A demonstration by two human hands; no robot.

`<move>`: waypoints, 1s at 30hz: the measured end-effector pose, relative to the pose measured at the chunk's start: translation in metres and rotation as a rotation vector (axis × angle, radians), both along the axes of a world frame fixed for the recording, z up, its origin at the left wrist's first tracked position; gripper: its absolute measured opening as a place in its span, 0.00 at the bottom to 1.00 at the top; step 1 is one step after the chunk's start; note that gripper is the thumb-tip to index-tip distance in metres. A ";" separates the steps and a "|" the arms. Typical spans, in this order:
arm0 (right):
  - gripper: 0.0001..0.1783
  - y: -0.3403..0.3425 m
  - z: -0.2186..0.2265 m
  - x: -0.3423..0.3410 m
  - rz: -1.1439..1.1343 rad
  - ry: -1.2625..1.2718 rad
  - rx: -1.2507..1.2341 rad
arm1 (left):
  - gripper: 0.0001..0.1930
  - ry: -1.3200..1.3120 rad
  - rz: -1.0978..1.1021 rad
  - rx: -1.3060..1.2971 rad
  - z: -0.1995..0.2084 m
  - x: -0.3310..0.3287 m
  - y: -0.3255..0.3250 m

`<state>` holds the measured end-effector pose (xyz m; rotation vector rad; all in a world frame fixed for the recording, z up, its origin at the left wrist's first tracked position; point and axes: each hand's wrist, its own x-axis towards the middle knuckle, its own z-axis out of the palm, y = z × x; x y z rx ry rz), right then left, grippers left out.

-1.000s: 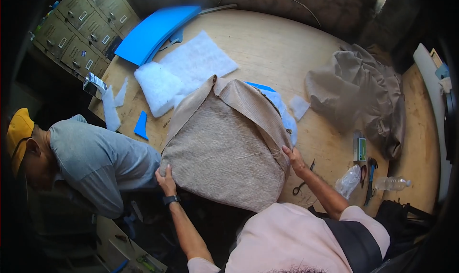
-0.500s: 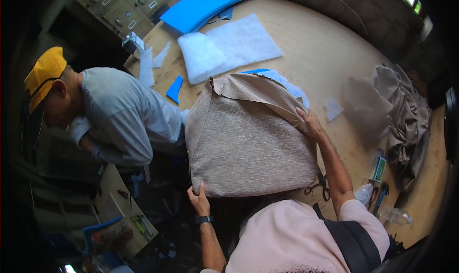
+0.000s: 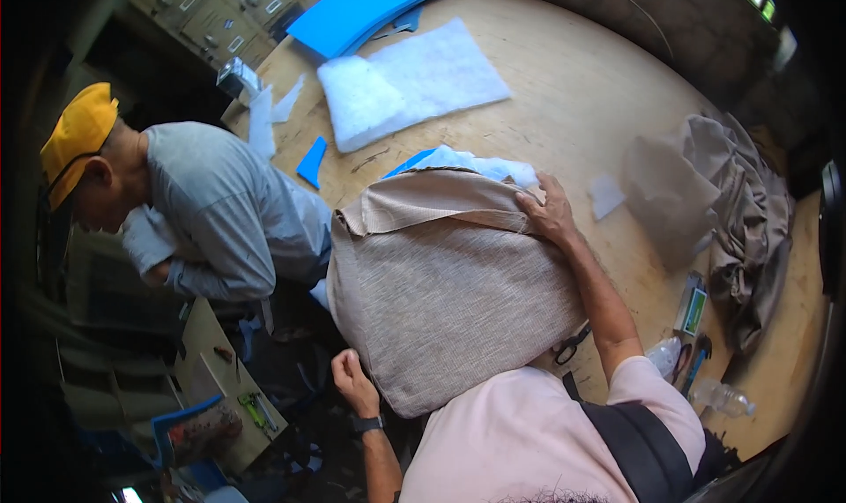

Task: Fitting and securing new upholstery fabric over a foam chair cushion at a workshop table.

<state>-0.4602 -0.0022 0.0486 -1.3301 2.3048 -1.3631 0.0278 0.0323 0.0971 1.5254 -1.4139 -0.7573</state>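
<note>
I am gripping the folded edge of the beige woven upholstery cover [image 3: 458, 300] with the right hand [image 3: 552, 214], at its upper right corner. The left hand [image 3: 355, 385] is hovering at the cover's lower left side, its fingers curling inward; I cannot tell whether they are holding cloth. The cover is lying across the near side of the wooden table [image 3: 573, 71], its lower left part overhanging the edge. White batting [image 3: 476, 163] and blue foam [image 3: 408, 164] are showing past its far side. Beyond, 1 folded batting sheet [image 3: 441, 75] is lying near a curved blue foam panel [image 3: 370, 11]. Scissors [image 3: 577, 338] are poking out beside the cover, and 1 co-worker [image 3: 211, 208] is leaning away at left.
</note>
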 end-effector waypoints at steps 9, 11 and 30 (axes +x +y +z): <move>0.11 -0.021 0.046 -0.020 0.119 -0.216 -0.026 | 0.07 -0.206 -0.752 -0.359 0.068 -0.224 -0.225; 0.12 -0.040 0.042 -0.025 0.223 -0.230 0.067 | 0.12 -0.296 -0.885 -0.348 0.049 -0.268 -0.252; 0.08 -0.076 0.034 -0.035 0.349 -0.066 -0.076 | 0.31 -0.591 -1.351 -0.099 0.013 -0.342 -0.290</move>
